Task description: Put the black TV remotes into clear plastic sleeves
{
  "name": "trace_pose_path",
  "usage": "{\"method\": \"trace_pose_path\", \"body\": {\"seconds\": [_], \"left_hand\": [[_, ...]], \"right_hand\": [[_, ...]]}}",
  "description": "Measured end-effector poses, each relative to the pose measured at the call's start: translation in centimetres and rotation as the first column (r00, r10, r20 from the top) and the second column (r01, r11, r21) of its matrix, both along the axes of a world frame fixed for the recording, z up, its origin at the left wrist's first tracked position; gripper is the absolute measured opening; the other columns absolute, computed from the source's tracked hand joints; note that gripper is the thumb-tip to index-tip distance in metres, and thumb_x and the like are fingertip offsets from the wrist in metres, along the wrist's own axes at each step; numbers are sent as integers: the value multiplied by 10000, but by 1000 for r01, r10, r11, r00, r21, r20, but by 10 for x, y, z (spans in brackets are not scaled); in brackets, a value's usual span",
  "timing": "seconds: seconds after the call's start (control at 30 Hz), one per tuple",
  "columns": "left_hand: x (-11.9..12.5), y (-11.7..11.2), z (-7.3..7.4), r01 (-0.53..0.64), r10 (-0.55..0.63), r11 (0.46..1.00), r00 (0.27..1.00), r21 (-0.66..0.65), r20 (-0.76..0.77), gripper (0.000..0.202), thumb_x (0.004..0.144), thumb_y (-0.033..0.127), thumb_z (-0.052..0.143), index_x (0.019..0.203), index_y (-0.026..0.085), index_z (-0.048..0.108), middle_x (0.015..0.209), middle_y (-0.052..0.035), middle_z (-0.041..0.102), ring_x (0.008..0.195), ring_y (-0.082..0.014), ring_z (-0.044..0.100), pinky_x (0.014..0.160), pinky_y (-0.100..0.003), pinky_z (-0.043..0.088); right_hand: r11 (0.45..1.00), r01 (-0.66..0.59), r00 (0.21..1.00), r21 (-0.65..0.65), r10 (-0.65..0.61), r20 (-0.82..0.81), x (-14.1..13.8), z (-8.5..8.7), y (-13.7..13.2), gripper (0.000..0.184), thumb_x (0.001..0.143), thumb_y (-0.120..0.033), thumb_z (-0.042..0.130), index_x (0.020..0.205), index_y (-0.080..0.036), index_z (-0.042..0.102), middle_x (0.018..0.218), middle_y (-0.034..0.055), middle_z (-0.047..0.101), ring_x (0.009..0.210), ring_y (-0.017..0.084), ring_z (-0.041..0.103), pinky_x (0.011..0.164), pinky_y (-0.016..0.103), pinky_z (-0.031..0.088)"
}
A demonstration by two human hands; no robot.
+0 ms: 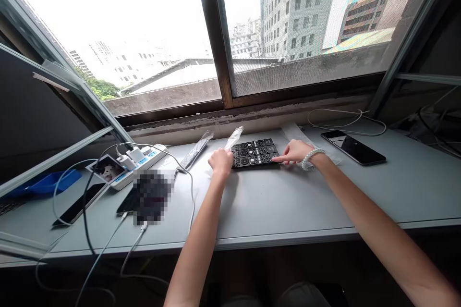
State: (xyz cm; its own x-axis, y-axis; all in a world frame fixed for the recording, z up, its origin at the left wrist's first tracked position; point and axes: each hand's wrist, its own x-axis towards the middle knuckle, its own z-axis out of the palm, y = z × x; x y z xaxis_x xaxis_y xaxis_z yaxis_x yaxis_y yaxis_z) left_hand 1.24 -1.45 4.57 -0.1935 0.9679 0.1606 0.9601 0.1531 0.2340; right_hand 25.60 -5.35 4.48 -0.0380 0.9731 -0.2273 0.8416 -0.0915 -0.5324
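Note:
Three black remote controls (252, 151) lie side by side on the grey desk, their button faces up. My left hand (221, 160) is closed at their left ends, fingers curled around the end of the nearest one. At the right end of that same remote, my right hand (296, 152) grips the corner with its index finger stretched along it and the other fingers curled. Clear plastic wrapping (235, 138) sticks up behind my left hand. More clear plastic (293, 131) lies behind my right hand, partly hidden by it.
A plastic-wrapped dark item (196, 150) lies left of my left hand. Further left are a tablet-like device (126, 201) with cables, a power strip (153, 157), a photo card (107, 170), a phone (79, 205) and a blue tray (54, 183). Another phone (353, 147) and a white cable (378, 129) lie right.

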Motion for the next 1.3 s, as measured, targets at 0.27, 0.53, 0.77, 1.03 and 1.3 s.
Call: {"method": "trace_pose_path", "body": {"seconds": [0.27, 0.53, 0.77, 1.03, 1.3], "left_hand": [[-1, 2, -2, 119, -118, 989, 993, 86, -14, 383, 895, 295, 324, 952, 167, 681, 969, -133, 682, 949, -251, 625, 775, -311, 447], [5, 5, -15, 457, -456, 888, 889, 47, -39, 397, 850, 109, 330, 1100, 197, 626, 1355, -51, 493, 1269, -202, 415, 990, -314, 333], [5, 7, -23, 450, -453, 891, 890, -53, -60, 465, 831, 84, 308, 1202, 178, 572, 1387, -75, 453, 1250, -200, 439, 1002, -329, 312], [4, 6, -21, 428, -427, 904, 900, -14, -91, 441, 827, 104, 334, 1171, 209, 590, 1343, -70, 498, 1217, -204, 458, 985, -331, 329], [2, 0, -8, 426, -404, 887, 903, 177, -145, 465, 858, 97, 323, 1241, 273, 520, 1199, -53, 518, 944, -171, 578, 865, -302, 415]], "right_hand": [[956, 66, 991, 286, -96, 91, 0, -6, 3, 624, 554, -726, 605, 941, -245, 698, 912, 54, 691, 836, 243, 621, 716, 342, 459], [854, -214, 975, 474, 161, 151, -15, -34, 19, 630, 834, -608, 379, 1347, -251, 460, 1455, 68, 350, 1333, 264, 305, 1048, 453, 299], [879, -273, 953, 391, 191, 236, -22, -47, 25, 552, 909, -484, 294, 1360, -209, 452, 1455, 77, 341, 1362, 233, 253, 1076, 448, 256], [858, -226, 974, 462, 185, 133, -20, -47, 24, 609, 876, -552, 339, 1380, -220, 418, 1430, 84, 387, 1329, 249, 325, 1073, 436, 278], [778, 85, 961, 622, 101, -258, -15, -26, 19, 707, 844, -613, 367, 1439, -250, 252, 1405, 95, 422, 1255, 248, 426, 1006, 428, 368]]}}
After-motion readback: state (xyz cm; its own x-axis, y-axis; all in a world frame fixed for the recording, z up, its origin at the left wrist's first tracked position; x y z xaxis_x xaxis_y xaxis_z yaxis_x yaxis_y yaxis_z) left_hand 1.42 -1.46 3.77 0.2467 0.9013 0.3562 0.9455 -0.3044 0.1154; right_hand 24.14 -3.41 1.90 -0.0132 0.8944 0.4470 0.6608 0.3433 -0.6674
